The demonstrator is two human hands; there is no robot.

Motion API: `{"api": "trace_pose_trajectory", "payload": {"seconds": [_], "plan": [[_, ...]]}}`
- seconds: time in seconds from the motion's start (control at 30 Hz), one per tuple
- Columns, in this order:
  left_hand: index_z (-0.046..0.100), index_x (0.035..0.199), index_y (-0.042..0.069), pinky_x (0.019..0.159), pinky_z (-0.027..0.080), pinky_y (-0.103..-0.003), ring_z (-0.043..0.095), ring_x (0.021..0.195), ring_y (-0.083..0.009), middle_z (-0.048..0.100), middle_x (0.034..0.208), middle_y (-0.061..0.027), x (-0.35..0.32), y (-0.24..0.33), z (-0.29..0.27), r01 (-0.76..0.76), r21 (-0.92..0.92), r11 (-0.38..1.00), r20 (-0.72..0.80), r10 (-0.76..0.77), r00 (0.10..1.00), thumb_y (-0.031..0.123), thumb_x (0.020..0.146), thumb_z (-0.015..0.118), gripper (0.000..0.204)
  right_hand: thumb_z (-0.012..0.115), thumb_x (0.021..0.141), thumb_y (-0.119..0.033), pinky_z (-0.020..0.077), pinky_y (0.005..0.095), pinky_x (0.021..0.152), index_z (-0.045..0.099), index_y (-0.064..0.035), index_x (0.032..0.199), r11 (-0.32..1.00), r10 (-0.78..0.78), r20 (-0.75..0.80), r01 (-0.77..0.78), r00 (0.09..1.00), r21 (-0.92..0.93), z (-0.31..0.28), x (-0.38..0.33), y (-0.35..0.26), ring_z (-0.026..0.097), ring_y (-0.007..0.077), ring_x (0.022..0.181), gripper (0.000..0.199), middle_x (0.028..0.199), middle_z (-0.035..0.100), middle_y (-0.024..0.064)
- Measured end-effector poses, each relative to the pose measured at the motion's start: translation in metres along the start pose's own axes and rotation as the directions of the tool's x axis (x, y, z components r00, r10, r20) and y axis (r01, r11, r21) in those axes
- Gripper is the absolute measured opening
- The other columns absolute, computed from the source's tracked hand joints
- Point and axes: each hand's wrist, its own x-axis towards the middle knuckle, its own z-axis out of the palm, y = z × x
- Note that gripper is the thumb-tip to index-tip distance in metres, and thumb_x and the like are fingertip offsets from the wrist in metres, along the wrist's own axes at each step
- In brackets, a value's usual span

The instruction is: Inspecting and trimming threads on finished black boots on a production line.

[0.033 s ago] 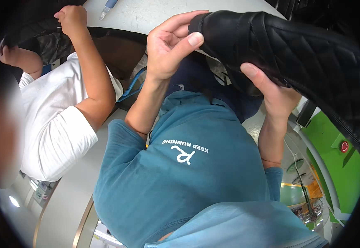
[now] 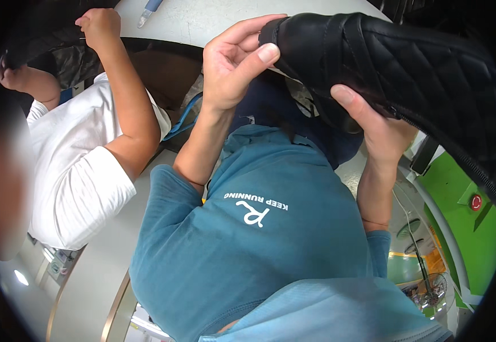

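A black quilted boot (image 2: 430, 80) is held up at the upper right, its shaft running off to the right with a zipper along the lower edge. At the boot's left end, my left hand (image 2: 234, 62) pinches the dark edge between thumb and fingers. My right hand (image 2: 382, 128) grips the boot from below around its middle, thumb lying on the near side. The fingers of my right hand are hidden behind the boot.
A white table (image 2: 202, 20) lies beyond my hands, with a blue-handled tool (image 2: 148, 12) on it. To my left sits a co-worker in a white shirt (image 2: 83, 165). At the right stand a green machine panel with a red button (image 2: 476, 202) and a fan (image 2: 432, 288).
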Motion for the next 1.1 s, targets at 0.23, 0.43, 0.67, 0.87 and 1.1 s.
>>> {"api": "trace_pose_trajectory", "payload": {"seconds": [0.23, 0.43, 0.67, 0.87, 1.1], "plan": [[0.06, 0.14, -0.011, 0.086, 0.064, -0.031, 0.077, 0.099, -0.02, 0.077, 0.117, -0.0197, -0.003, -0.011, -0.014, 0.023, 0.03, 0.999, -0.001, -0.023, 1.0, 0.009, 0.101, 0.068, 0.045, 0.093, 0.079, -0.002, 0.0589, 0.025, 0.086, 0.082, 0.0022, 0.105, 1.0, -0.019, -0.015, 0.019, 1.0, 0.0, 0.006, 0.006, -0.001, 0.075, 0.0115, 0.089, 0.028, 0.099, 0.082, 0.0054], [0.058, 0.141, -0.011, 0.091, 0.065, -0.034, 0.077, 0.103, -0.0232, 0.077, 0.119, -0.0207, -0.003, -0.017, -0.012, 0.074, -0.067, 0.995, -0.019, -0.075, 0.997, 0.003, 0.096, 0.073, 0.05, 0.094, 0.078, -0.003, 0.0595, 0.026, 0.085, 0.081, 0.003, 0.104, 0.997, -0.077, -0.043, 0.077, 0.996, -0.006, 0.004, 0.013, 0.006, 0.076, 0.0131, 0.088, 0.03, 0.098, 0.081, 0.0066], [0.05, 0.147, -0.015, 0.095, 0.061, -0.034, 0.074, 0.108, -0.0222, 0.074, 0.123, -0.0207, -0.006, -0.022, -0.011, 0.062, 0.091, 0.994, -0.023, -0.06, 0.998, -0.001, 0.092, 0.074, 0.062, 0.094, 0.077, -0.001, 0.0578, 0.0269, 0.089, 0.079, 0.0019, 0.109, 0.998, 0.017, -0.043, -0.014, 0.999, 0.067, 0.003, 0.014, 0.008, 0.074, 0.0146, 0.09, 0.036, 0.103, 0.08, 0.0071], [0.051, 0.146, -0.014, 0.1, 0.059, -0.034, 0.074, 0.111, -0.0223, 0.074, 0.125, -0.0203, -0.007, -0.03, -0.024, 0.063, 0.019, 0.998, 0.002, -0.063, 0.998, -0.003, 0.091, 0.076, 0.061, 0.092, 0.078, -0.001, 0.0573, 0.0272, 0.091, 0.079, 0.0021, 0.111, 0.999, 0.029, -0.059, -0.026, 0.998, 0.039, 0.003, 0.013, 0.009, 0.073, 0.0151, 0.091, 0.035, 0.105, 0.079, 0.0076], [0.053, 0.143, -0.014, 0.102, 0.059, -0.035, 0.073, 0.112, -0.0228, 0.074, 0.124, -0.0204, -0.012, -0.031, -0.016, 0.02, 0.081, 0.997, 0.024, -0.022, 0.999, -0.007, 0.084, 0.082, 0.066, 0.091, 0.079, -0.001, 0.057, 0.0274, 0.091, 0.077, 0.0022, 0.112, 0.988, 0.051, -0.143, -0.029, 0.988, 0.153, 0.003, 0.01, 0.018, 0.073, 0.0155, 0.092, 0.036, 0.106, 0.078, 0.0074]]}}
